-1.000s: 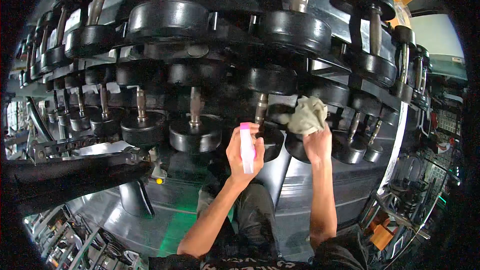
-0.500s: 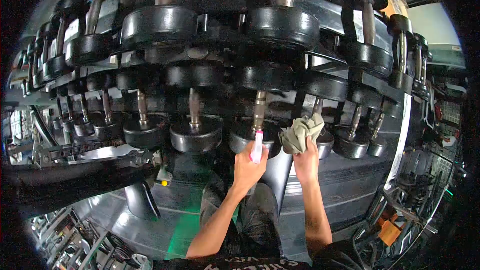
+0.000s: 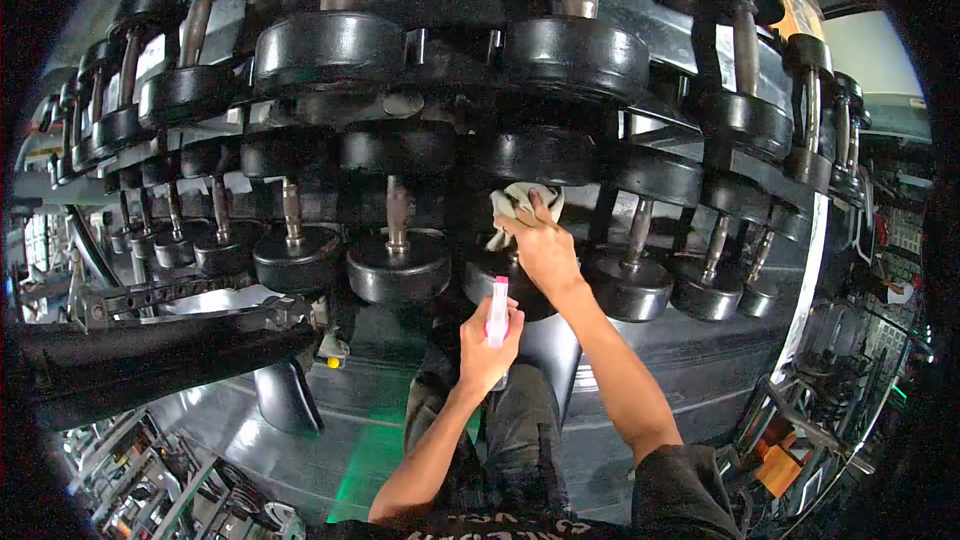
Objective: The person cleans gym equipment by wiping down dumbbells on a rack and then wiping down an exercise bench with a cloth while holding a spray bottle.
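Observation:
My left hand (image 3: 487, 350) is wrapped round a spray bottle (image 3: 497, 312) with a white and pink head, held low in front of the rack. A crumpled pale cloth (image 3: 522, 206) is in my right hand (image 3: 547, 255), pressed against the handle of a black dumbbell (image 3: 490, 275) on the lower tier. The cloth and fingers hide most of that handle. To its left lies another dumbbell (image 3: 398, 268) with a metal grip, and to its right a similar dumbbell (image 3: 628, 285).
Larger dumbbells (image 3: 330, 50) line the upper tier of the rack. A padded black bench (image 3: 160, 365) stands at the left, close to the rack. Weight plates (image 3: 200, 495) and frames are at the lower left, with more gym equipment (image 3: 830, 340) at the right.
My right hand has moved left with the cloth, from beside the dumbbell onto its handle. My left hand with the spray bottle has shifted slightly down and left.

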A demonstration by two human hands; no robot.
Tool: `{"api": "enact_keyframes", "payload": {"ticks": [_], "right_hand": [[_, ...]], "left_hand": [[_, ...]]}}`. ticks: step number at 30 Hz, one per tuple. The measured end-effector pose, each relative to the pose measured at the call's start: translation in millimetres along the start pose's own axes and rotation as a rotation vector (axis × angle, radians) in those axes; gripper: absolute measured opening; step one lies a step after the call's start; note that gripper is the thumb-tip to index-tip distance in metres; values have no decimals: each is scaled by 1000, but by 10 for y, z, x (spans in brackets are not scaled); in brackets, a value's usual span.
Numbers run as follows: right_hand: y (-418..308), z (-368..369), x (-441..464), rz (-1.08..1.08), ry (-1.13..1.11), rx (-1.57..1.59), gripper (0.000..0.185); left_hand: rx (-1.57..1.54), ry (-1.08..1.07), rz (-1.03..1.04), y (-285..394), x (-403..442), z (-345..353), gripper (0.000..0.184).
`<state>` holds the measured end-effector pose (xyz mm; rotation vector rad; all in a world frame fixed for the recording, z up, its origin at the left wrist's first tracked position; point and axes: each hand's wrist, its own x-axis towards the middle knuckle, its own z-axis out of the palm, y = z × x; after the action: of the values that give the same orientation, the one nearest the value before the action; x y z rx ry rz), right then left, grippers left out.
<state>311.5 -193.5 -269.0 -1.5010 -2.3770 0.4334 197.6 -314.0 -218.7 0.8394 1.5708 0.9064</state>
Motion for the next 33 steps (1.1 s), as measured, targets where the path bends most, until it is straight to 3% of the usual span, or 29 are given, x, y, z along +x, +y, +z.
{"api": "enact_keyframes", "payload": {"ticks": [1, 3, 5, 8, 9, 12, 14, 16, 18, 19, 22, 26, 28, 29, 30, 31, 32, 33], "right_hand": [[-23, -61, -43, 3, -4, 0, 37], [-128, -306, -151, 228, -393, 109, 34], [28, -300, -326, 172, -384, 268, 31], [234, -312, -287, 185, -366, 248, 27], [81, -602, -60, 273, -530, 126, 29], [-198, -751, 293, 437, -478, 205, 29], [-293, -403, 350, 397, -261, 346, 28], [-362, 13, 358, 358, -349, 325, 28], [-379, 697, 203, 247, -452, 151, 29], [-447, 837, 225, 374, -561, 46, 29], [-559, 858, 295, 423, -587, 12, 28], [-415, 707, 250, 277, -704, 51, 21], [-367, 275, 235, 311, -731, 174, 21], [-201, 297, 35, 176, -685, 233, 27], [-210, -59, 0, 193, -694, 259, 33], [-180, -286, -38, 222, -718, 271, 26], [-198, -688, 102, 297, -915, 259, 26], [-42, -695, -114, 248, -782, 257, 26]], "left_hand": [[11, 0, 39, -59, 4, -43, 12], [25, -4, 28, -97, 6, -126, 11], [-1, 5, -49, -44, 5, -227, 8], [-5, 20, 57, 11, 8, -379, 9], [26, 2, 69, -1, 8, -456, 9], [62, 18, 109, 73, 8, -641, 9], [33, 10, 72, 149, 47, -713, 8], [109, -41, 192, 186, 114, -769, 5], [96, -89, 128, 207, 152, -807, 5], [135, -113, 148, 211, 185, -818, 6], [224, -171, 241, 205, 292, -854, 7], [197, -214, 125, 221, 349, -891, 8], [239, -238, 173, 226, 392, -933, 8], [243, -242, 172, 224, 413, -954, 8], [243, -230, 203, 217, 432, -972, 8], [240, -218, 231, 203, 439, -979, 8], [233, -217, 226, 179, 437, -986, 8], [211, -206, 145, 154, 431, -996, 10]]}}
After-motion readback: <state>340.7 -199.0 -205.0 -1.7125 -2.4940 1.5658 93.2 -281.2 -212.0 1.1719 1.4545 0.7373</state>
